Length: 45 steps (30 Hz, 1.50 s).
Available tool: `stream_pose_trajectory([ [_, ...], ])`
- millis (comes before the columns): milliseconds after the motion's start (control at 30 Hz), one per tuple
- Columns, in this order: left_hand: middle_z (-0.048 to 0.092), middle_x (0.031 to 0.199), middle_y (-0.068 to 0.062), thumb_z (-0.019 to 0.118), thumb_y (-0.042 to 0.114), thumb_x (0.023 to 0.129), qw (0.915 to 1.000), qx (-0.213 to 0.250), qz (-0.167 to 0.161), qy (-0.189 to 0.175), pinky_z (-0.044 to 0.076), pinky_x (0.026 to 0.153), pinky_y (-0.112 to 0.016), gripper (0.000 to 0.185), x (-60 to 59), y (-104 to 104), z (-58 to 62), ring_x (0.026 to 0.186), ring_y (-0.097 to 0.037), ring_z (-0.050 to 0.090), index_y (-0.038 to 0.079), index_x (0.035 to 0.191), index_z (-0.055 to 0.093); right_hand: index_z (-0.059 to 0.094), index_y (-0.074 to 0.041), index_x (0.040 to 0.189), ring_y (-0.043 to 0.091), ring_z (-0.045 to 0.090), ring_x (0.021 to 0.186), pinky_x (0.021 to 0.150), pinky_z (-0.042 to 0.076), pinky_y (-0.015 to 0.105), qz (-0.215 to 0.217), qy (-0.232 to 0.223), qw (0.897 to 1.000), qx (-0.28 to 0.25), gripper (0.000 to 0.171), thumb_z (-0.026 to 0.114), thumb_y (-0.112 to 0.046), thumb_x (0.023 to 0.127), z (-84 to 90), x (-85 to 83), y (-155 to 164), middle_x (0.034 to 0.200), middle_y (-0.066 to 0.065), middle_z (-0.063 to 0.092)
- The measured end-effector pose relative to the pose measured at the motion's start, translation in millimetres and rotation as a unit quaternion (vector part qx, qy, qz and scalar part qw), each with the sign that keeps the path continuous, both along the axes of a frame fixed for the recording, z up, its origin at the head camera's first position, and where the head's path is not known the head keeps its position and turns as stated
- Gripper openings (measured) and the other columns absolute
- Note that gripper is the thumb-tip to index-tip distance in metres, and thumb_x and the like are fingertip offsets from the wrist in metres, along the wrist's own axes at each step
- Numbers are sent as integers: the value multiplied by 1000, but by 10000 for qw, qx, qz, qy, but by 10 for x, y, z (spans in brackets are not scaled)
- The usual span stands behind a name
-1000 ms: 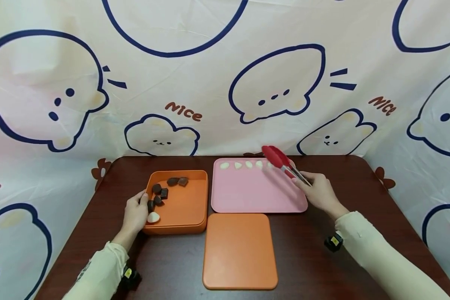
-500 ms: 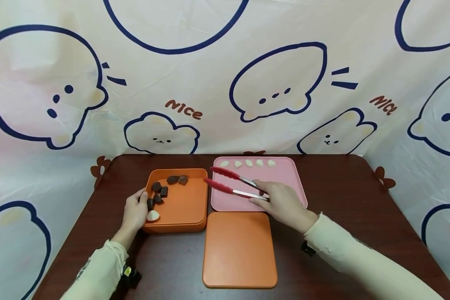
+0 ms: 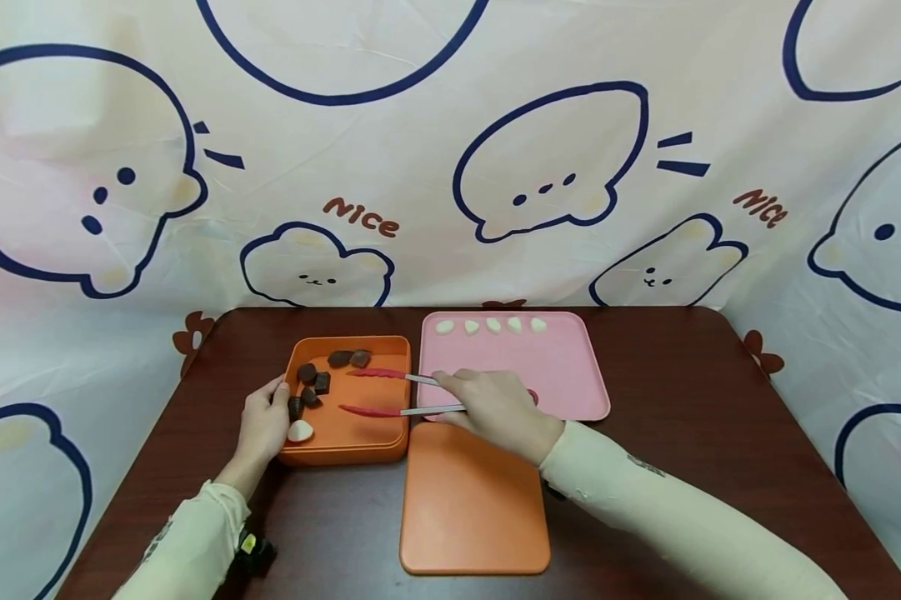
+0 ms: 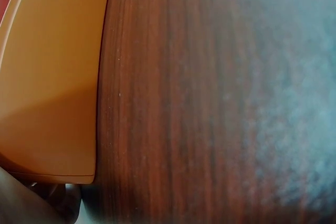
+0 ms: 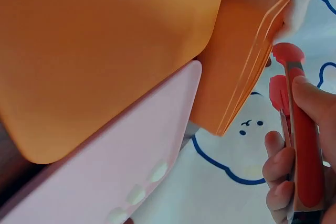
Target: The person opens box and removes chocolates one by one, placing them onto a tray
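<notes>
An orange box (image 3: 360, 433) sits on the dark wooden table (image 3: 683, 433), holding several dark chocolate pieces (image 3: 311, 383) and one white piece (image 3: 300, 431). My left hand (image 3: 264, 423) grips the box's left wall. My right hand (image 3: 498, 408) holds red-tipped tongs (image 3: 390, 392), their two arms spread apart over the box with nothing between the tips. A pink tray (image 3: 563, 375) behind the hand carries a row of white pieces (image 3: 491, 326) along its far edge. In the right wrist view my fingers (image 5: 286, 166) wrap the red tongs (image 5: 302, 145) beside the box (image 5: 244, 61).
An orange lid (image 3: 473, 500) lies flat on the table in front of the tray, under my right forearm. A cartoon-printed cloth (image 3: 450, 150) hangs behind the table. The left wrist view shows the box side (image 4: 47, 77) and table wood (image 4: 184, 103).
My right hand has carried the tongs left from the pink tray's far right corner, across the tray, to over the orange box. The left hand has stayed on the box.
</notes>
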<state>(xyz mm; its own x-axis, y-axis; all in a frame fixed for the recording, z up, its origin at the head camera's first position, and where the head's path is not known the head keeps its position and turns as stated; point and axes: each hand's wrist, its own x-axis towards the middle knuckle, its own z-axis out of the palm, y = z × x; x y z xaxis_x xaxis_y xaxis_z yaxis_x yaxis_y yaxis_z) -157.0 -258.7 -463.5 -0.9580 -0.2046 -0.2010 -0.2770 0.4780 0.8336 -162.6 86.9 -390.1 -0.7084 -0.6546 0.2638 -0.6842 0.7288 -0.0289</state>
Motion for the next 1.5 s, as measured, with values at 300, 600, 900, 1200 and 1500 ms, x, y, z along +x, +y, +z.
stream_pose_trajectory([
  [300,25,166,-22,21,35,112,10000,0,-2,-39,20,125,-58,58,0,1,4,155,-40,19,4,161,23,66,-22,123,10,65,65,51,55,27,499,471,9937,881,44,74,-49,89,18,-31,-303,85,-6,69],
  [600,26,165,-22,21,35,112,10000,-20,-44,-32,21,125,-59,59,-26,-6,3,155,-40,20,3,161,23,70,-24,109,7,66,65,54,54,21,814,803,9832,1424,37,75,-52,86,17,-102,-557,86,-9,71],
  [900,32,162,-26,23,32,112,9998,-121,-49,158,25,123,-59,57,-24,-18,11,152,-41,26,1,159,28,72,-25,114,6,65,61,52,53,19,1054,1188,9723,1713,23,71,-38,95,18,-68,-775,91,-10,74],
  [1200,34,160,-26,24,31,112,9996,-148,33,230,25,123,-58,56,-17,-17,-2,151,-40,28,0,158,30,74,-28,111,4,61,57,48,48,18,1065,1480,9660,1831,14,66,-29,99,-46,-53,-920,88,-11,74],
  [1500,35,160,-27,25,29,112,9996,-102,80,248,25,124,-57,56,-15,-3,-1,152,-40,28,-2,157,31,74,-27,109,5,59,56,49,49,18,934,1148,9718,1834,15,63,-33,101,-65,-74,-945,87,-11,74],
])
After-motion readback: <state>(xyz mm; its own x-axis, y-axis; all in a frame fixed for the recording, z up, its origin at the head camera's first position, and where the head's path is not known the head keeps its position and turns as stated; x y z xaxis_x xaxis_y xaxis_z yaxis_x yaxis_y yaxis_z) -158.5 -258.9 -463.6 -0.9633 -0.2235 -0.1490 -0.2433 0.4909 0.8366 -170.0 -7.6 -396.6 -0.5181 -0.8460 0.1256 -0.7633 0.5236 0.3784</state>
